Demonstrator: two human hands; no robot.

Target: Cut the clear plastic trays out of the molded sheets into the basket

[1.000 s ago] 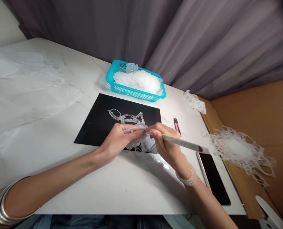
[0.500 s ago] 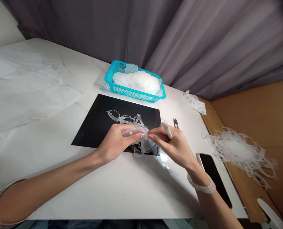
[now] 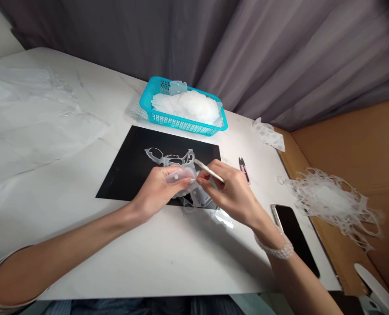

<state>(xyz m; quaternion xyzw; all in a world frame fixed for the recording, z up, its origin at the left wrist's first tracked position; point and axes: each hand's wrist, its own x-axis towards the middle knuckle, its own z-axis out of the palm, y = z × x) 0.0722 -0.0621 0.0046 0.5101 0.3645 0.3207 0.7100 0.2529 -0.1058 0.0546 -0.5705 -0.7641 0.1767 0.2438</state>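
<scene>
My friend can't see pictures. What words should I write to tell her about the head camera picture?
Two bare hands work over a black mat on a white marble table. The left hand holds a clear plastic piece, and the right hand holds a slim pale stick beside it. A bright blue basket of fluffy white stuff sits behind the mat.

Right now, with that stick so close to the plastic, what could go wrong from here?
The pale slender stick in your right hand points at the clear moulded plastic piece in your left hand, so it could slip onto those fingers. A sideways slip could also knock the pink-handled snips.
</scene>
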